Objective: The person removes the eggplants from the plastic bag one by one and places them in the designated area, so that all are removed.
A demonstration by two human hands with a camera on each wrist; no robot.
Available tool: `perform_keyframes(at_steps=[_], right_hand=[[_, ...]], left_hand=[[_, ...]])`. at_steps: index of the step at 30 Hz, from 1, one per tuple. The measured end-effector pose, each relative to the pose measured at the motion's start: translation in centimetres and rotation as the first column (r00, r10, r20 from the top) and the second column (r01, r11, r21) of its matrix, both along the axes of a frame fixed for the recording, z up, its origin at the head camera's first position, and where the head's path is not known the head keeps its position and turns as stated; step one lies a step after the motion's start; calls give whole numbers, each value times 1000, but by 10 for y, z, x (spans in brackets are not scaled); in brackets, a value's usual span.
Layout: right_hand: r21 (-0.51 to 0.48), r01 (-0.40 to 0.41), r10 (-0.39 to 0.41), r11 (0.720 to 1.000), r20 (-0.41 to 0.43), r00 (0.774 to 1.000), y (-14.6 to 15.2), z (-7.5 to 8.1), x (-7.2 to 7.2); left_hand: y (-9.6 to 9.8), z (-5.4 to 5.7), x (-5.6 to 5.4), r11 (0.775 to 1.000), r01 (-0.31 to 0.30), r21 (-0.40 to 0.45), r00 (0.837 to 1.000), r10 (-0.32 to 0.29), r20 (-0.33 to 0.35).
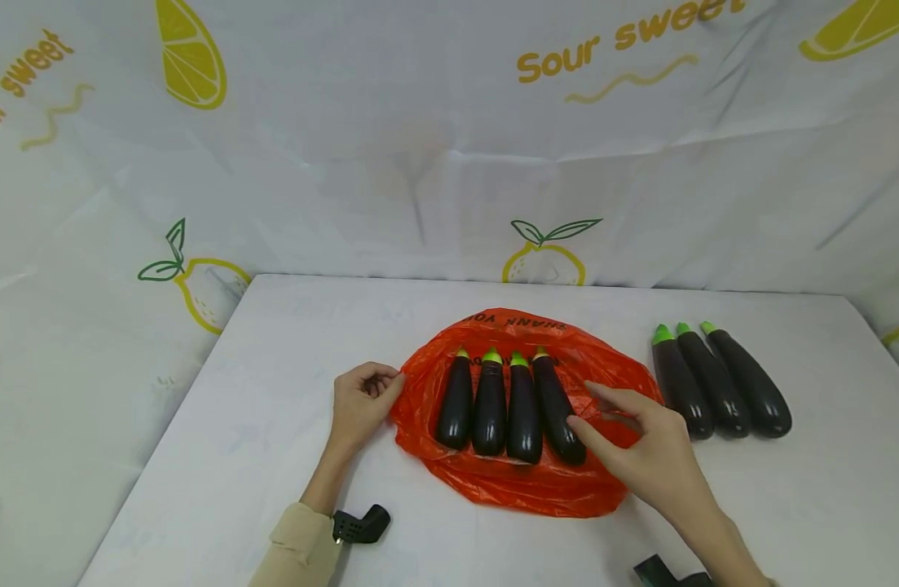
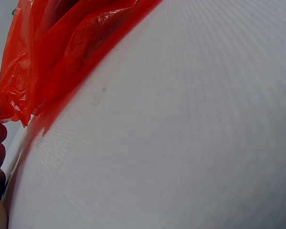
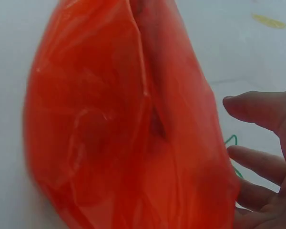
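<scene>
Four In, Three Out

A red bag [image 1: 522, 493] lay wide open in the middle of the white table [image 1: 288, 350]. Inside it, four eggplants [image 1: 523, 416] lay side by side with their green tops pointing away from the person. The one on the right end was tipped a bit sideways.

The left hand [image 1: 363, 408] pinched the left edge of the bag. The right hand [image 1: 650, 448] was held over the right side of the bag, with its thumb and fingers spread apart and nothing in them. Its thumb was right by the tipped eggplant, but I could not tell if it touched.

It looked like more than half was done, since four were in. Three more eggplants [image 1: 711, 383] lay close together on the table, to the right of the bag, so those seemed to be the ones left.
</scene>
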State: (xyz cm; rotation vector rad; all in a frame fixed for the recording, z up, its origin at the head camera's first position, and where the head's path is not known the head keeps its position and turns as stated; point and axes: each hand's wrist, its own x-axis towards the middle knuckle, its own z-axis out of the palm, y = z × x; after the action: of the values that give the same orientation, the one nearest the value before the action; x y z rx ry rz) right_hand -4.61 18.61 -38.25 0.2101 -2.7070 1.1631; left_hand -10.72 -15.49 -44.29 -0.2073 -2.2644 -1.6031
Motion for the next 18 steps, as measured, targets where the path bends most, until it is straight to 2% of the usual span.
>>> perform_keyframes(at_steps=[4,8,15,18], right_hand=[[27,-24,21,999,82,996,-5,-3,0],[35,-53,48,998,128,991,-8,-7,1],[23,-83,76,996,221,972,-13,-12,0],[43,-77,64,996,246,967,-15,-14,0]], left_hand=[[-1,-3,-1,1000,-4,0,1000,4,2],[-2,-6,-2,1000,-13,-6,1000,13,14],[-10,-25,-10,1000,5,0,1000,-5,9],[-11,-26,-11,1000,13,-4,1000,-13,1]])
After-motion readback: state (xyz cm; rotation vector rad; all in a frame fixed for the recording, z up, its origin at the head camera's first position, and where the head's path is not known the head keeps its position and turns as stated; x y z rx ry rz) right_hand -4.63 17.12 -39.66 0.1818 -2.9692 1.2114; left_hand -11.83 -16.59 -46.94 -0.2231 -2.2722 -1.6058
